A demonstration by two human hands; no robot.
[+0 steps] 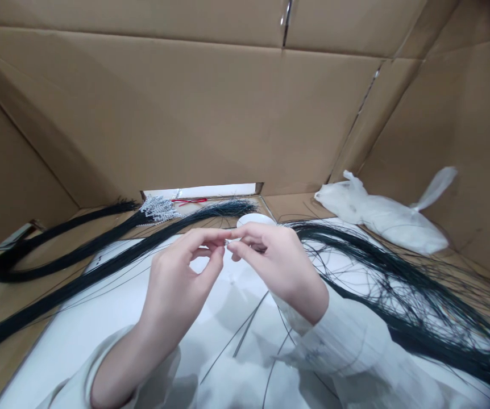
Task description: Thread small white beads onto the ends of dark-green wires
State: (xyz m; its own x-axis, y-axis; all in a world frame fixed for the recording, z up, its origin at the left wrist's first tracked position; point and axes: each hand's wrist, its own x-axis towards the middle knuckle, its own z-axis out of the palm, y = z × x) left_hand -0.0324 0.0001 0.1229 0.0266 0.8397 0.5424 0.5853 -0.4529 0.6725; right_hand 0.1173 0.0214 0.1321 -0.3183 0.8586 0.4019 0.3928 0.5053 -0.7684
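Observation:
My left hand (181,272) and my right hand (274,261) meet fingertip to fingertip above a white sheet (100,324), pinching a tiny pale piece and a thin dark cord (245,326) that trails down toward me. A small white dish (254,219) sits just behind my fingers. To the right a loose mass of dark cords (402,289) spreads over the sheet. On the left lie long bundles of dark cords (57,250), one ending in a cluster of silver tips (158,208).
Cardboard walls (211,113) enclose the work area on three sides. A knotted white plastic bag (381,216) lies at the right against the wall. A red twist tie (189,200) lies by a gap in the back wall.

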